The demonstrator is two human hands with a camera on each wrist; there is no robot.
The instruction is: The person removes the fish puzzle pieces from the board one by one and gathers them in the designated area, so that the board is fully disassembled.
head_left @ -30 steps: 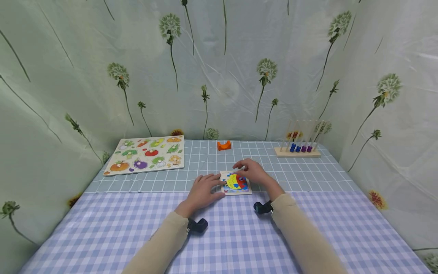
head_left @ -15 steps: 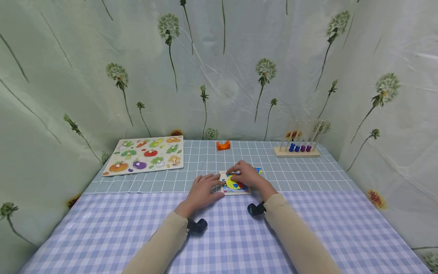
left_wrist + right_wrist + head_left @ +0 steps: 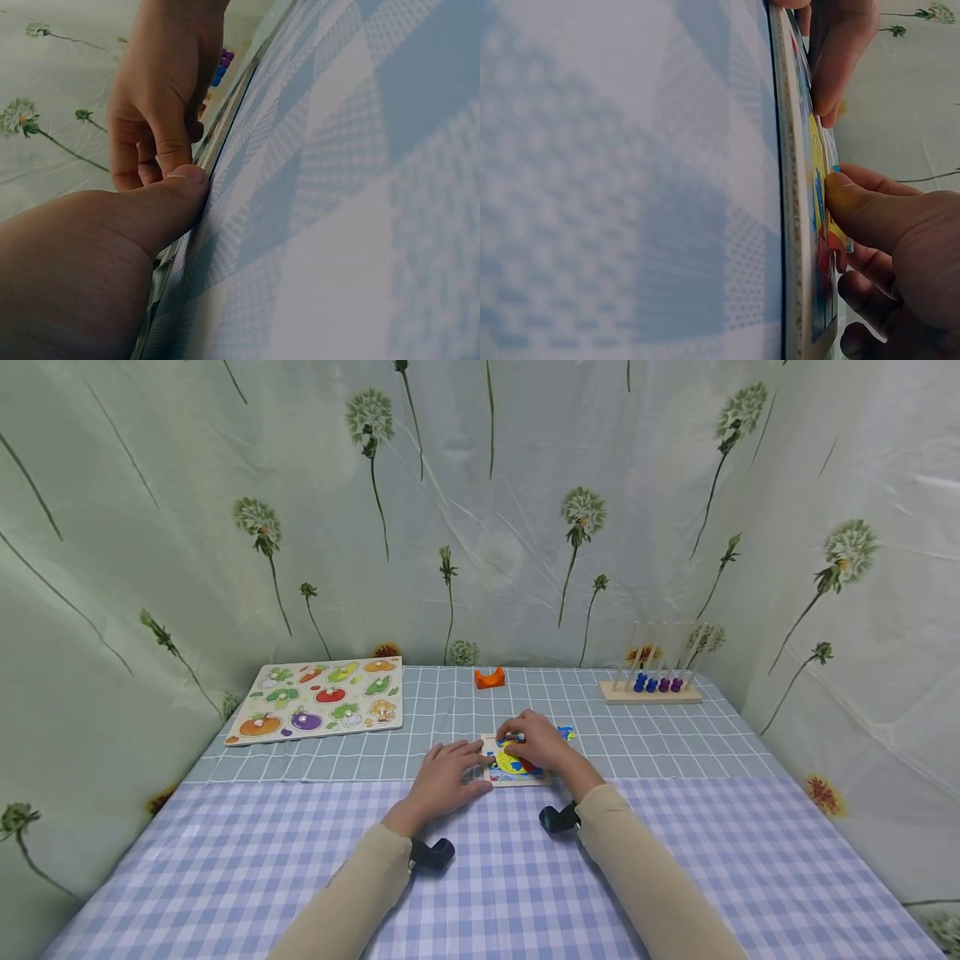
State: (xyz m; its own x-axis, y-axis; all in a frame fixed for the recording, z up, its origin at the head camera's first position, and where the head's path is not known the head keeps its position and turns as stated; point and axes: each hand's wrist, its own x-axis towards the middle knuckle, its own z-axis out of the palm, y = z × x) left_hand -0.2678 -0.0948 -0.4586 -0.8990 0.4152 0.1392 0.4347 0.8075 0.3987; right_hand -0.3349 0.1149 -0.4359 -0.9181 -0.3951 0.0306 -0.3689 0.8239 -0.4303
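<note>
A small square wooden fish puzzle (image 3: 517, 782) lies on the table, its picture yellow, red and blue. My left hand (image 3: 444, 778) rests at its left side, fingers spread fairly straight, the thumb along the near edge and a fingertip on the board. Over the puzzle, my right hand (image 3: 542, 742) pinches a yellow puzzle piece (image 3: 817, 142) between thumb and index finger. A red tabbed part (image 3: 837, 259) shows below that thumb in the right wrist view; the hand hides much of the fish. Just beyond the right hand lies a blue-and-yellow piece (image 3: 566, 732).
A vegetable peg puzzle board (image 3: 318, 700) lies at the back left. An orange curved block (image 3: 490, 678) sits at the back middle. At the back right stands a wooden peg rack (image 3: 651, 695) with blue and purple beads. A floral curtain (image 3: 495, 510) hangs behind the table.
My right hand has moved left and down onto the fish, covering its red head. The blue-and-yellow piece has come into view behind that hand. The left hand has stayed put.
</note>
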